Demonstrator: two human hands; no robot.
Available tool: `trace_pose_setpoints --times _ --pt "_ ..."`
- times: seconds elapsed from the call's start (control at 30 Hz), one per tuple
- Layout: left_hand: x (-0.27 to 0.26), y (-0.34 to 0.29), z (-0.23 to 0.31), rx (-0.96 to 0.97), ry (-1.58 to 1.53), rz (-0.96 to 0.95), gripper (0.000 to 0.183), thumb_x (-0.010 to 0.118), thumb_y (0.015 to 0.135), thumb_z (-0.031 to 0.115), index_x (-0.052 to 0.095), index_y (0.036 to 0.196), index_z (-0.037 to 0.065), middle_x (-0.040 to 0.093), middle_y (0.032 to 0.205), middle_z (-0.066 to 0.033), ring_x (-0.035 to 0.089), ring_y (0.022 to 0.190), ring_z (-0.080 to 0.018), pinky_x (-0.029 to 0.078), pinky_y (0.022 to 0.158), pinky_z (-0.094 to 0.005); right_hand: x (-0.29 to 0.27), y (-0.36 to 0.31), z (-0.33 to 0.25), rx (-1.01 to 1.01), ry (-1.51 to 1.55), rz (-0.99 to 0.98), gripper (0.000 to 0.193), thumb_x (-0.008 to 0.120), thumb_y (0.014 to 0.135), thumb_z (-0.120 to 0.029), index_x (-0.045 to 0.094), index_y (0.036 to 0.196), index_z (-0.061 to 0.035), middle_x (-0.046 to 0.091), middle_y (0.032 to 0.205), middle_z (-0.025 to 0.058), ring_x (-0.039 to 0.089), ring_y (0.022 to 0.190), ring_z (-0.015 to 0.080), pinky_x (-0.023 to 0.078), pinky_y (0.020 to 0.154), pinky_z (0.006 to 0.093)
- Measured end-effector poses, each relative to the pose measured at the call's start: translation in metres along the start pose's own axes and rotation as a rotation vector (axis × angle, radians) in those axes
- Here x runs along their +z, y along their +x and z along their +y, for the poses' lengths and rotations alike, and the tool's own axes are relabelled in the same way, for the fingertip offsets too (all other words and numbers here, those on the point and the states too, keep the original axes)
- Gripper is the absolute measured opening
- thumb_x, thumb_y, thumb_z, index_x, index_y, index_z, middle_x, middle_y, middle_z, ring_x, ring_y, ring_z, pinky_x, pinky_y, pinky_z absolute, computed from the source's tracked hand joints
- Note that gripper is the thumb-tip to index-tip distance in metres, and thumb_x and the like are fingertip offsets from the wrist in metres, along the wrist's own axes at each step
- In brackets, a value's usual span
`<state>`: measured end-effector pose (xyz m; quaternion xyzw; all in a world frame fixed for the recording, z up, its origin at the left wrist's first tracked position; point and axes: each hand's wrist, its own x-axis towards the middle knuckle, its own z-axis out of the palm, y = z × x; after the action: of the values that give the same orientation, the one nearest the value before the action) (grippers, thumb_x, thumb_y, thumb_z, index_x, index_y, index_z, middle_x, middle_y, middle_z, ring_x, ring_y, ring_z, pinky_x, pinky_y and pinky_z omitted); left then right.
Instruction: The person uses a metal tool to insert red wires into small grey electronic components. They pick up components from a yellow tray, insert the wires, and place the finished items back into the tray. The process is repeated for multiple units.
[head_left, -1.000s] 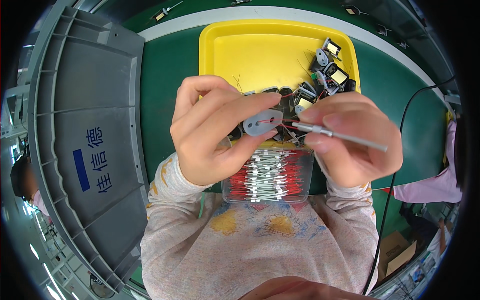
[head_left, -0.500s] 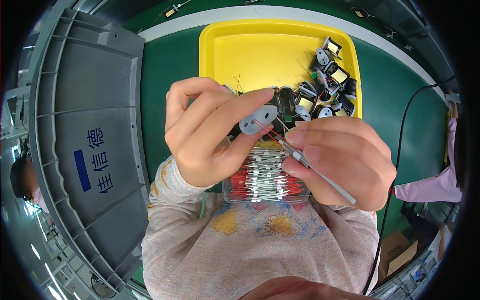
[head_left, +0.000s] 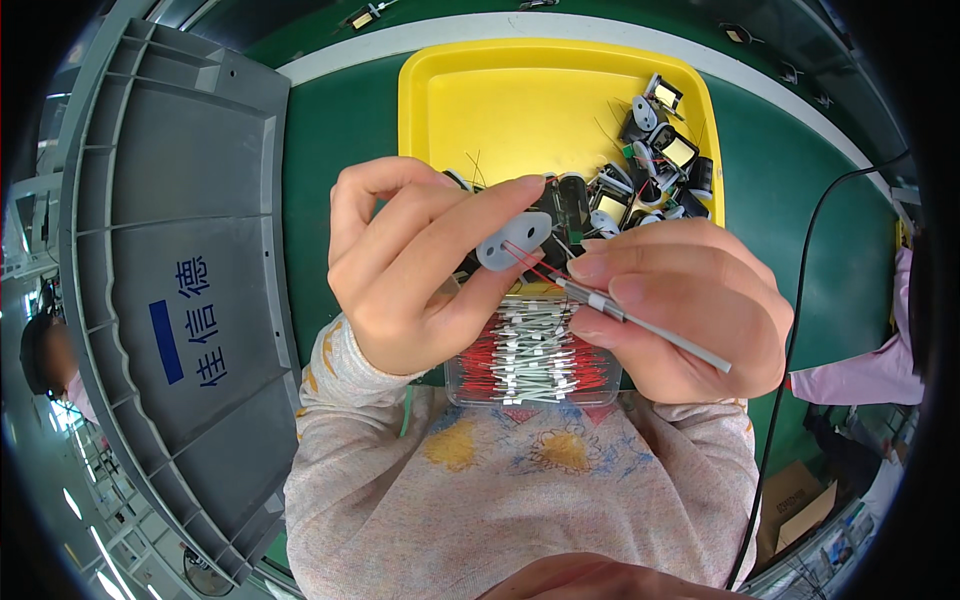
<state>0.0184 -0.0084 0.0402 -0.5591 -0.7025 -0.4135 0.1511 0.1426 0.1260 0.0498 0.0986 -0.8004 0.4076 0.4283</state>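
Observation:
My left hand [head_left: 405, 265] is closed, thumb and fingers pinching a small black part with a grey oval end cap [head_left: 512, 242]. Thin red wires [head_left: 528, 262] run from a hole in the cap toward my right hand [head_left: 690, 305]. Between its thumb and fingers that hand pinches a thin grey sleeved lead [head_left: 680, 345], slanting down to the right. A slim pale tip also shows by the fingertips; its kind is unclear. Below both hands stands a clear box [head_left: 455, 392] filled with red-wired leads [head_left: 535, 350] in white and grey sleeves.
A yellow tray [head_left: 500, 55] lies beyond my hands, with several black parts [head_left: 680, 150] heaped at its right. At the left stands a large grey crate [head_left: 190, 200]. A black cable [head_left: 800, 270] hangs along the right. More parts [head_left: 362, 17] lie past the white strip.
My right hand has shifted slightly, and the grey sleeved lead now points farther right and less steeply. The parts beyond the white strip have moved right. My left hand is nearly still.

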Motion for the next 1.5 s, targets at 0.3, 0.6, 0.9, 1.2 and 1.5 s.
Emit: trace_pose_setpoints --times 0.3,0.6,0.9,1.2,1.5 --pt "-0.001 0.000 0.000 -0.017 -0.006 -0.010 0.043 0.071 0.044 0.006 0.069 0.087 0.007 0.058 0.067 -0.0004 0.049 0.066 -0.0184 0.038 0.066 -0.0285 0.008 -0.001 0.002 -0.139 -0.107 0.040 0.036 0.077 0.060 -0.003 0.053 0.087 0.0034 0.063 0.079 0.0165 0.065 0.070 0.0278 0.054 0.060 0.0313" --pt "-0.001 0.000 0.001 -0.024 -0.023 -0.006 0.044 0.073 0.043 0.007 0.069 0.087 0.007 0.059 0.067 -0.0005 0.048 0.066 -0.0183 0.039 0.065 -0.0284 0.006 -0.001 0.001 -0.119 -0.068 0.029 0.036 0.077 0.060 -0.004 0.053 0.087 0.0036 0.063 0.077 0.0157 0.064 0.069 0.0282 0.054 0.059 0.0320" --pt "-0.001 -0.001 0.003 -0.031 -0.012 -0.016 0.043 0.072 0.044 0.008 0.069 0.087 0.007 0.059 0.068 -0.0001 0.049 0.066 -0.0183 0.039 0.067 -0.0287 -0.001 -0.002 0.005 -0.046 0.015 -0.056 0.034 0.077 0.056 0.001 0.058 0.083 0.0049 0.063 0.075 0.0154 0.064 0.068 0.0283 0.053 0.057 0.0324" --pt "0.000 0.001 -0.009 0.064 -0.020 -0.085 0.038 0.073 0.051 0.008 0.067 0.089 0.005 0.063 0.094 -0.0063 0.055 0.088 -0.0274 0.042 0.077 -0.0333 0.005 0.002 0.016 -0.112 -0.055 -0.105 0.026 0.074 0.056 0.003 0.062 0.079 0.0057 0.063 0.074 0.0149 0.063 0.071 0.0276 0.051 0.059 0.0321" --pt "0.013 -0.011 -0.018 -0.062 -0.902 0.072 0.051 0.081 0.056 0.003 0.052 0.097 -0.004 0.064 0.088 -0.0215 0.064 0.084 -0.0261 0.052 0.071 -0.0317 -0.003 0.007 0.014 -0.023 0.027 -0.056 0.025 0.072 0.056 0.001 0.063 0.079 0.0064 0.062 0.073 0.0147 0.059 0.062 0.0251 0.046 0.055 0.0302"
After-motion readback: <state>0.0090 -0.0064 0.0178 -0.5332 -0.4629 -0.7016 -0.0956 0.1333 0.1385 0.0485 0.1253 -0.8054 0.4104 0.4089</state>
